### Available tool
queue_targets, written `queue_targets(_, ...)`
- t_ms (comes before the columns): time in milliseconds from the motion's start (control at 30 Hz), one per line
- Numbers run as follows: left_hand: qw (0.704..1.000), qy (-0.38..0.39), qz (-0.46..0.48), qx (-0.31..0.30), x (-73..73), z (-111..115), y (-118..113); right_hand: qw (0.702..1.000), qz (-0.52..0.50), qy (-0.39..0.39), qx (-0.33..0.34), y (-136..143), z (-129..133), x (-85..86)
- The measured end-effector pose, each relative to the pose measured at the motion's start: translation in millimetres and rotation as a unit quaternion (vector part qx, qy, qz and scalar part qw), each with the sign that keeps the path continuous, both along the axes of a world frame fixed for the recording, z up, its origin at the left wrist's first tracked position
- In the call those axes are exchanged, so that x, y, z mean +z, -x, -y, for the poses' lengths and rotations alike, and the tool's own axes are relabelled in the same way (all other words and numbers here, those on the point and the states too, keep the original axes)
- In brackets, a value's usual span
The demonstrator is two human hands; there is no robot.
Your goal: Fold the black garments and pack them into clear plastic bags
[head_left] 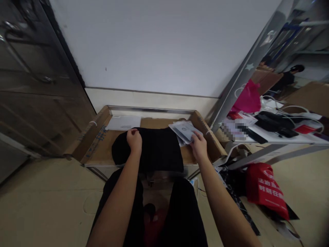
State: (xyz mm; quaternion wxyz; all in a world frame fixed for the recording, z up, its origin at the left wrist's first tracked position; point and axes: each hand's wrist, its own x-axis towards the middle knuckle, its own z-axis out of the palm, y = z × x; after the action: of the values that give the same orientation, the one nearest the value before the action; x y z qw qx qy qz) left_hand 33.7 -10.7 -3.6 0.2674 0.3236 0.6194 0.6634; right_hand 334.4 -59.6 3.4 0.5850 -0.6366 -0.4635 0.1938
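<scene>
A flat black cloth piece (159,147), rounded at its left end, lies across the middle of the shallow cardboard tray (102,147) before me. Above its left part is my left hand (134,140), fingers curled in; whatever they may hold is hidden. At the tray's right side my right hand (199,146) pinches the edge of a clear plastic packet (183,130) with a pale flat insert and a small round mark. More such packets lie under it, partly covered. White flat sheets (124,122) rest in the tray's back left corner.
The tray sits on a metal-framed stand against a white wall panel (164,44). A metal door (33,75) is at left. On the right, a cluttered table (303,139) holds cables and a pink bag (248,97); a red bag (267,188) lies below. A person (288,79) sits behind.
</scene>
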Motion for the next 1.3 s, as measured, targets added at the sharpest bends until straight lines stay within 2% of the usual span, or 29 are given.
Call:
queue_targets(67,0.999,0.003,-0.047,-0.004,-0.6,2.2,-2.8,0.996,0.066,0.056,-0.025,-0.6,11.0,4.5)
queue_targets(133,0.996,0.006,-0.088,-0.007,-0.9,4.2,-4.9,0.977,0.171,0.119,-0.045,4.1,24.0,15.7)
queue_targets(233,0.992,0.010,-0.124,-0.017,-0.8,6.3,-6.2,0.920,0.317,0.224,-0.062,15.6,42.8,39.0)
queue_targets(300,0.991,0.010,-0.135,-0.020,-0.5,7.4,-6.6,0.889,0.381,0.242,-0.078,22.3,48.5,52.9)
queue_targets(367,0.989,0.008,-0.145,-0.022,0.0,8.7,-7.1,0.872,0.453,0.186,-0.028,25.8,45.2,60.6)
queue_targets(467,0.986,0.007,-0.162,-0.026,1.2,10.6,-8.2,0.827,0.538,0.067,0.147,24.0,27.5,57.0)
queue_targets(500,0.986,0.007,-0.164,-0.027,1.7,11.1,-8.6,0.812,0.550,0.052,0.191,21.9,20.8,52.6)
queue_targets(567,0.986,0.008,-0.165,-0.029,2.8,11.8,-9.4,0.795,0.560,0.060,0.226,17.0,9.5,42.4)
queue_targets(667,0.986,0.009,-0.165,-0.029,4.1,12.0,-9.8,0.797,0.566,0.093,0.190,12.1,1.5,31.0)
queue_targets(833,0.986,0.013,-0.167,-0.027,4.1,11.5,-8.3,0.809,0.566,0.113,0.111,13.3,2.5,25.7)
queue_targets(967,0.986,0.024,-0.160,-0.047,7.1,11.0,-5.6,0.813,0.563,0.118,0.090,13.3,3.0,24.6)
queue_targets(1067,0.984,0.019,-0.170,-0.050,17.5,13.8,1.9,0.811,0.562,0.132,0.094,12.1,2.2,26.7)
queue_targets(1200,0.965,0.000,-0.261,0.027,36.6,24.4,31.1,0.811,0.560,0.142,0.094,13.8,1.0,33.9)
queue_targets(1300,0.958,0.065,-0.263,0.093,39.8,32.2,62.8,0.808,0.566,0.124,0.105,17.5,-0.4,39.6)
